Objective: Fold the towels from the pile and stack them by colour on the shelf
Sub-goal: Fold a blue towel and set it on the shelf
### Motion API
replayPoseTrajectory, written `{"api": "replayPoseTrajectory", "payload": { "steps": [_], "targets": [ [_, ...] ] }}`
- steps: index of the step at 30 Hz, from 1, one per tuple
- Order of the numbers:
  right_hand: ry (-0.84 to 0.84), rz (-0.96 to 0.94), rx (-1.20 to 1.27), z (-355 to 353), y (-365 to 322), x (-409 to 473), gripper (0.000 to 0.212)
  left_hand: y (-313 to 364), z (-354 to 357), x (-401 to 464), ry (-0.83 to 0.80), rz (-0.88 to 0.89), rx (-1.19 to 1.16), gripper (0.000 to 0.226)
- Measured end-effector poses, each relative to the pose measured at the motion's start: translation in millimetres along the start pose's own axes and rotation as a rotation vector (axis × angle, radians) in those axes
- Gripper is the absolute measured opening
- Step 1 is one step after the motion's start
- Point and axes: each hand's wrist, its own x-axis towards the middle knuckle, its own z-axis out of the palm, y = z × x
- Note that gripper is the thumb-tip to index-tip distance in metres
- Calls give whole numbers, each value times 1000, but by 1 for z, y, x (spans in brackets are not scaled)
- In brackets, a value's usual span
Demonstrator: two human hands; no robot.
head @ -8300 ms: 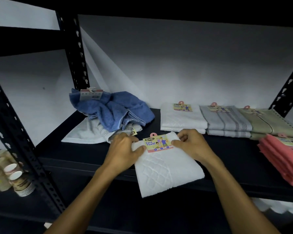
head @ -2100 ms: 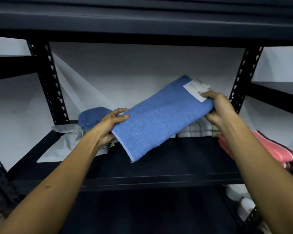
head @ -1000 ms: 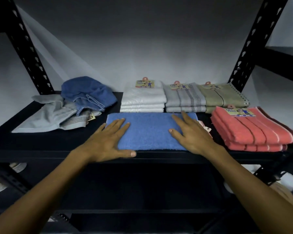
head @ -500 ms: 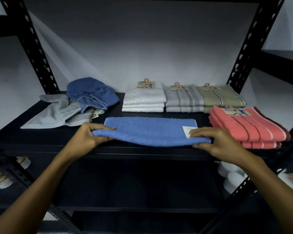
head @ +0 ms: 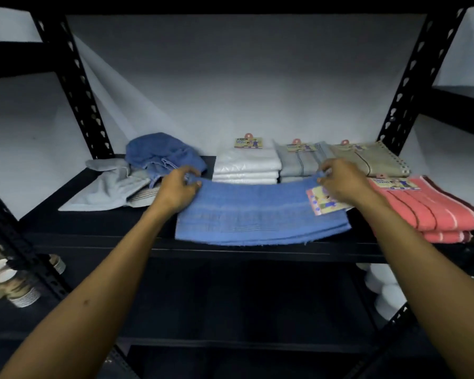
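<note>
**Blue towel turned over, far edge now pinched**

Since half a second ago, the blue towel (head: 257, 214) has been flipped, label (head: 324, 201) now face up. It is lain at the shelf (head: 257, 253) front, far corners pinched by left hand (head: 179, 188) and right hand (head: 340, 181). White stack (head: 246, 166) is seen beyond, between hands; grey stack (head: 298, 162) behind right hand; coral stack (head: 433, 212) right of it; unfolded pile (head: 137, 173) left of left hand.
</note>
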Motion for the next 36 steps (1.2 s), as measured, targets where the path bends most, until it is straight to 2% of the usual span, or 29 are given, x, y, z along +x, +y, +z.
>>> {"api": "replayPoseTrajectory", "payload": {
  "steps": [2,6,8,9,11,13,15,18,21,23,25,27,30,33,36],
  "targets": [
    [-85,6,-187,20,6,0,13,-14,13,0,-28,-53,78,20],
    [103,-37,-498,31,0,-8,29,-16,13,2,96,17,259,32],
    [159,-198,-426,28,-2,-15,30,-12,8,-7,105,157,337,34],
    [122,-311,-304,27,-4,-22,29,-7,7,-15,71,259,318,34],
    [-77,-551,-59,24,-11,-44,28,7,7,-39,-133,460,246,40],
    [-300,-676,-10,26,-15,-63,34,19,11,-58,-347,574,264,48],
    [-373,-711,-77,32,-11,-70,40,22,16,-64,-388,648,350,50],
    [-231,-822,-112,39,-4,-71,28,22,16,-64,-347,679,314,35],
    [52,-1012,-128,55,4,-82,22,17,17,-67,-303,722,250,21],
    [213,-1084,-122,64,8,-90,16,13,21,-72,-241,786,265,20],
    [274,-1128,-115,69,11,-93,9,12,23,-77,-197,846,284,11],
    [259,-1168,-129,70,14,-91,8,12,22,-79,-183,885,309,7],
    [168,-1211,-173,66,18,-88,23,6,15,-79,-183,903,328,19],
    [60,-1197,-187,57,21,-86,35,-2,8,-81,-201,840,311,31],
    [21,-1121,-180,44,31,-86,37,-11,1,-82,-188,775,226,28]
  ]
}}
